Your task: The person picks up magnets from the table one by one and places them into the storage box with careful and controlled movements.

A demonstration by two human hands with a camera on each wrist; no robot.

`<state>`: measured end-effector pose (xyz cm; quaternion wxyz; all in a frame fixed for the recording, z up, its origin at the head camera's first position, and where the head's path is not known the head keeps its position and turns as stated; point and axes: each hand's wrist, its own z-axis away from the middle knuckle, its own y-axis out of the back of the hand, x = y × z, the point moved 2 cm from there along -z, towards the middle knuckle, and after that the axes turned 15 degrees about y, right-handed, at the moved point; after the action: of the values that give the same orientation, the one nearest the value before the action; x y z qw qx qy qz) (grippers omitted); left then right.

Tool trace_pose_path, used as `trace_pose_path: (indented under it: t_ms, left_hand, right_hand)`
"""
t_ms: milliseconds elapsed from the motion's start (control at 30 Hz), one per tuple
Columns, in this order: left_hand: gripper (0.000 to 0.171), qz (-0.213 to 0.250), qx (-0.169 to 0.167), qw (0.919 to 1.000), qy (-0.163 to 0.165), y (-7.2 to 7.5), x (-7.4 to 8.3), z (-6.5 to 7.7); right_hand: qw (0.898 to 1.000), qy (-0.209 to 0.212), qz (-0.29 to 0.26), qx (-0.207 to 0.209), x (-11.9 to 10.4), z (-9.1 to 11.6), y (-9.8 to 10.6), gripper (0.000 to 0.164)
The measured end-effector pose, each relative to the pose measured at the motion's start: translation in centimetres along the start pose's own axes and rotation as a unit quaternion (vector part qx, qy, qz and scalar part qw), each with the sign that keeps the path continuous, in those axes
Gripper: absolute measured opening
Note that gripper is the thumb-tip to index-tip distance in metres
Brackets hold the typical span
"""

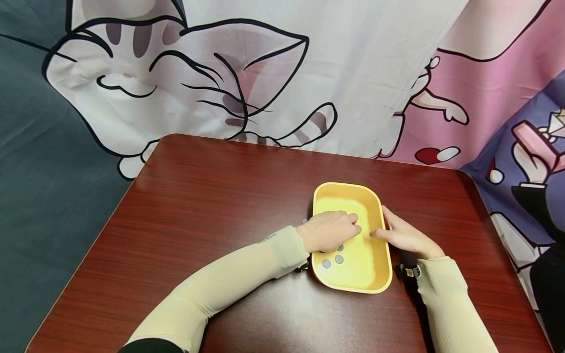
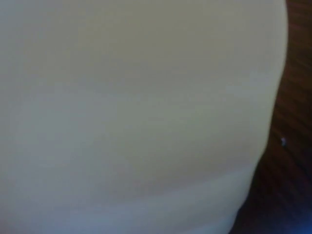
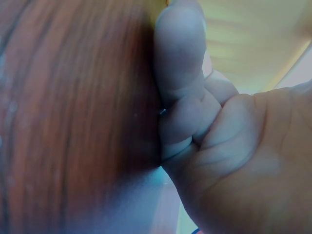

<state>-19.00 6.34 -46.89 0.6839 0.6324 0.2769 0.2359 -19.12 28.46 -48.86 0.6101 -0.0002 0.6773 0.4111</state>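
A yellow rectangular tub (image 1: 375,272) with rounded corners sits on the table. Inside it, toward the near left, lie several small grey discs (image 1: 326,264), flat and coin-like. My left hand (image 1: 328,230) reaches in over the left rim, back of the hand up; its palm side is hidden, so I cannot tell whether it holds a disc. At the right wall, my right hand (image 1: 403,235) grips the tub, thumb over the rim and fingers outside. Bent fingers of that hand (image 3: 180,63) show close to the tabletop in the right wrist view. Pale sleeve (image 2: 136,117) fills most of the left wrist view.
The reddish-brown wooden table (image 1: 176,206) has rounded far corners. Behind it hangs a curtain (image 1: 353,63) with cartoon cat prints. Another grey disc (image 1: 304,221) shows just outside the tub's left rim, by the left wrist. A dark object (image 1: 549,289) stands at the right edge.
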Motion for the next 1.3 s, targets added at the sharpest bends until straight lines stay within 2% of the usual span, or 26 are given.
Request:
trace_pose_path:
  t_ms: [233,567,833,1033,1300]
  left_hand:
    - [0.028,-0.026,0.005,0.9996,-0.002,0.3,-0.1,0.1]
    - [0.023,0.003,0.014,0.9999,0.008,1.0,-0.5,0.8]
    - [0.029,0.010,0.028,0.9994,0.015,1.6,-0.8,1.5]
    - [0.038,0.014,0.034,0.9992,0.016,1.6,-1.0,1.9]
    - [0.066,0.042,0.018,0.9981,0.041,1.7,-1.2,2.5]
  right_hand:
    - [1.000,-0.001,-0.007,0.001,0.0,0.0,0.0,0.074]
    - [1.000,-0.002,-0.016,0.001,-0.1,0.1,-0.1,0.073]
    - [0.999,0.003,-0.036,0.003,0.3,0.0,-0.2,0.070]
    - [1.000,0.006,-0.022,0.004,0.2,0.0,-0.2,0.070]
    - [1.000,0.018,-0.012,0.005,0.0,0.1,-0.1,0.072]
